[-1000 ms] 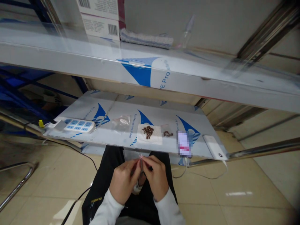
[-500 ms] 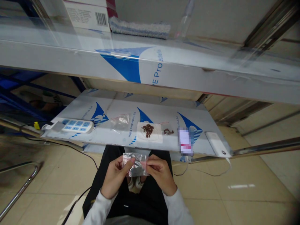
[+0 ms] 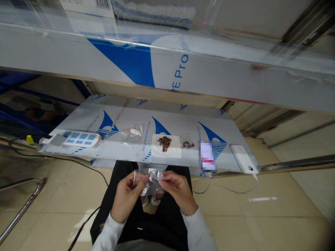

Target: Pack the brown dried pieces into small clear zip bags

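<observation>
On my remote view, I had the left hand (image 3: 125, 196) and right hand (image 3: 181, 192) pinching opposite sides of a clear plastic bag (image 3: 154, 182), lower centre of frame, long axis left-to-right, touching both equally.

1. Power strip (image 3: 83, 139): 9 o'clock, on the lower shelf (image 3: 167, 108).
2. Phone (image 3: 207, 156): 4 o'clock, near the shelf's front edge.
3. White device (image 3: 242, 158): 4 o'clock, farther out, cable (image 3: 257, 179) attached.
4. Towel (image 3: 154, 14): 12 o'clock, on the upper shelf (image 3: 222, 76).
5. Box (image 3: 89, 7): 11 o'clock, beside the towel.
6. Bent tube (image 3: 38, 188): 8 o'clock.
</observation>
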Action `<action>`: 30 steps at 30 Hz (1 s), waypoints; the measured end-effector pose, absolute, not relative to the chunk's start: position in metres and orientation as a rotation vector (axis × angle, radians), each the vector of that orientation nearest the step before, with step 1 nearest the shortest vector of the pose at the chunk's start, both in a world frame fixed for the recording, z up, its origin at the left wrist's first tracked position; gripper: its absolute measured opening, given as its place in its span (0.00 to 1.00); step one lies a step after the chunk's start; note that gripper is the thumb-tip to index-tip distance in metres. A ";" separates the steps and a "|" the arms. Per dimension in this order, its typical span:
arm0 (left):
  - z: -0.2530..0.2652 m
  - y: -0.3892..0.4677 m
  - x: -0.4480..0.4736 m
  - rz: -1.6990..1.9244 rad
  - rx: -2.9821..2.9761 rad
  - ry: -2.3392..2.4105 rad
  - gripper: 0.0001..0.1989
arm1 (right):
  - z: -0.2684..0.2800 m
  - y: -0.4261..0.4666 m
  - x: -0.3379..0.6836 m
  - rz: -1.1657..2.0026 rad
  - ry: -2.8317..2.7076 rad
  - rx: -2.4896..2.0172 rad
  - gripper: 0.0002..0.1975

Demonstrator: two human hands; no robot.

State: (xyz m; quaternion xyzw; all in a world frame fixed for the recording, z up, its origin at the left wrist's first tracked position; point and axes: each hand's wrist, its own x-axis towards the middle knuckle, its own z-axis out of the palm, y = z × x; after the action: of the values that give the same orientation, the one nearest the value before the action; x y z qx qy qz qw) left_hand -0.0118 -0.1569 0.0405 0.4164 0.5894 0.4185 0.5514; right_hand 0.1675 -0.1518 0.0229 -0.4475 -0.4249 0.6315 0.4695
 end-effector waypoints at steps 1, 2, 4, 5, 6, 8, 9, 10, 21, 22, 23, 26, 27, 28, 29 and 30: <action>0.039 -0.157 -0.012 0.998 0.980 1.387 0.15 | 0.022 -0.151 0.167 1.557 -1.007 -1.115 0.11; 0.039 -0.157 -0.013 1.007 0.975 1.379 0.14 | 0.022 -0.151 0.167 1.574 -0.978 -1.124 0.11; 0.040 -0.156 -0.013 1.021 0.962 1.366 0.14 | 0.024 -0.150 0.167 1.611 -0.959 -1.129 0.12; 0.041 -0.156 -0.013 1.019 0.953 1.362 0.14 | 0.026 -0.150 0.167 1.624 -0.973 -1.124 0.12; 0.042 -0.155 -0.013 1.015 0.942 1.361 0.15 | 0.028 -0.150 0.168 1.631 -0.998 -1.114 0.12; 0.045 -0.154 -0.014 1.008 0.920 1.357 0.15 | 0.031 -0.149 0.169 1.646 -1.063 -1.084 0.14; 0.045 -0.154 -0.014 1.008 0.913 1.351 0.15 | 0.032 -0.149 0.170 1.658 -1.089 -1.069 0.14; 0.046 -0.154 -0.014 1.009 0.911 1.341 0.15 | 0.033 -0.148 0.170 1.671 -1.105 -1.060 0.14; 0.048 -0.164 -0.031 1.042 1.686 1.578 0.37 | 0.044 -0.141 0.175 1.274 -1.739 -1.230 0.16; 0.050 -0.165 -0.031 1.000 1.877 1.541 0.47 | 0.049 -0.141 0.175 1.227 -1.818 -1.238 0.16; 0.053 -0.166 -0.028 0.922 2.037 1.455 0.54 | 0.054 -0.141 0.173 1.196 -1.886 -1.242 0.16; 0.057 -0.166 -0.011 0.772 2.172 1.245 0.51 | 0.071 -0.143 0.164 1.120 -2.023 -1.237 0.11; 0.056 -0.165 -0.005 0.788 2.114 1.268 0.42 | 0.075 -0.143 0.161 1.109 -2.048 -1.216 0.08; 0.055 -0.163 -0.001 0.810 2.031 1.304 0.31 | 0.077 -0.141 0.159 1.120 -2.057 -1.180 0.06; 0.053 -0.162 0.002 0.839 1.939 1.355 0.21 | 0.076 -0.136 0.158 1.151 -2.045 -1.139 0.06; 0.051 -0.160 0.003 0.869 1.849 1.415 0.15 | 0.072 -0.129 0.160 1.177 -2.004 -1.113 0.06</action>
State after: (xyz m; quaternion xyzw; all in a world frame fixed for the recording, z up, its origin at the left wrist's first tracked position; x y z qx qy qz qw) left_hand 0.0031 -0.1599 0.0511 0.7044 0.5389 0.3308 0.3224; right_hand 0.1597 -0.1292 0.0721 -0.4147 -0.7470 0.4387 0.2785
